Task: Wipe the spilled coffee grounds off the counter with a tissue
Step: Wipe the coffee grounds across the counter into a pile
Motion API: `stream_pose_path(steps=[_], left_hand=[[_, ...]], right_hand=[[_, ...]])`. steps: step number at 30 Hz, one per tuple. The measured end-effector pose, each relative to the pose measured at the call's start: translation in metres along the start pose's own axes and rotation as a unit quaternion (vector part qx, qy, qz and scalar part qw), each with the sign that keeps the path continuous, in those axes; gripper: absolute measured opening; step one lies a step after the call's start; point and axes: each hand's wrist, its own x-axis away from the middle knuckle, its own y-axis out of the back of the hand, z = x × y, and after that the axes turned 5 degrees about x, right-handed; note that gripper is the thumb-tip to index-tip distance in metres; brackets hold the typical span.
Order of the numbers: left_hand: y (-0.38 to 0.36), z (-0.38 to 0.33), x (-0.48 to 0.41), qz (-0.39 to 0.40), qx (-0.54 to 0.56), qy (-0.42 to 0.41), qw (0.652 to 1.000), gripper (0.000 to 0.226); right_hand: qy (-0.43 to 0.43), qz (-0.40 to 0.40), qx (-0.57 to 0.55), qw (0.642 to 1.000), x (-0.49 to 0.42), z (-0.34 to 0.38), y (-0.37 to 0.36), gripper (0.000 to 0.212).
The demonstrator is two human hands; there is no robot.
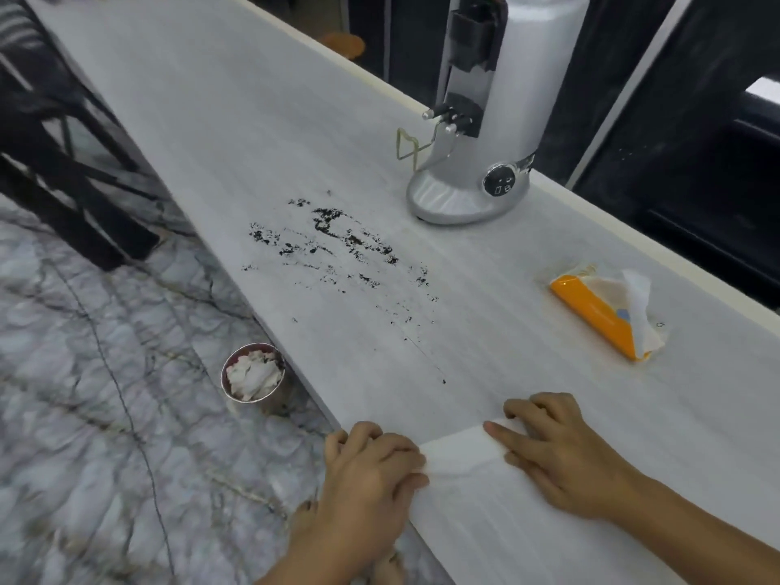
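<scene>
Dark coffee grounds lie scattered over the pale counter, in front of the grinder. A white tissue lies flat on the counter near its front edge. My left hand pinches the tissue's left edge at the counter's rim. My right hand presses flat on the tissue's right side, fingers spread. Both hands are well short of the grounds, nearer to me.
A silver coffee grinder stands at the counter's far side. An orange tissue pack with a tissue sticking out lies to the right. On the marble floor below the counter edge stands a small metal bin holding crumpled tissues.
</scene>
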Motion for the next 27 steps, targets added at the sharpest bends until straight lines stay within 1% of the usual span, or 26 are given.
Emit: stream_pose_path(steps=[5,8,12,14,17,19,22,25,27], left_hand=[[0.002,0.0,-0.006,-0.038,-0.007,0.043,0.998,0.022],[-0.004,-0.003,-0.004,-0.047,-0.031,0.034,0.998,0.031],[-0.019,0.003,0.009,-0.05,-0.048,-0.002,0.998,0.026],[-0.022,0.006,0.014,-0.063,-0.053,0.006,0.997,0.024],[-0.022,0.004,0.015,-0.07,-0.052,0.031,0.996,0.026],[-0.023,0.003,0.015,-0.062,-0.051,0.029,0.996,0.028],[-0.022,0.0,0.016,-0.047,-0.033,0.008,0.998,0.033],[-0.017,-0.006,0.018,-0.023,-0.009,-0.032,0.999,0.036],[-0.016,-0.006,0.023,-0.001,-0.021,-0.058,0.998,0.036]], right_hand=[[0.021,0.029,-0.005,0.999,-0.024,-0.016,0.001,0.041],[0.051,0.048,-0.009,0.998,-0.035,-0.017,-0.002,0.046],[0.075,0.021,-0.02,0.997,-0.035,-0.018,-0.01,0.047],[0.084,0.012,-0.032,0.996,-0.03,-0.017,-0.014,0.046],[0.085,0.019,-0.033,0.996,-0.025,-0.019,-0.015,0.04],[0.083,0.017,-0.026,0.996,-0.026,-0.021,-0.013,0.038],[0.096,0.025,-0.03,0.995,-0.028,-0.02,-0.01,0.042],[0.115,0.034,-0.069,0.99,-0.025,-0.019,-0.007,0.043],[0.126,0.05,-0.079,0.988,-0.019,-0.019,-0.006,0.045]])
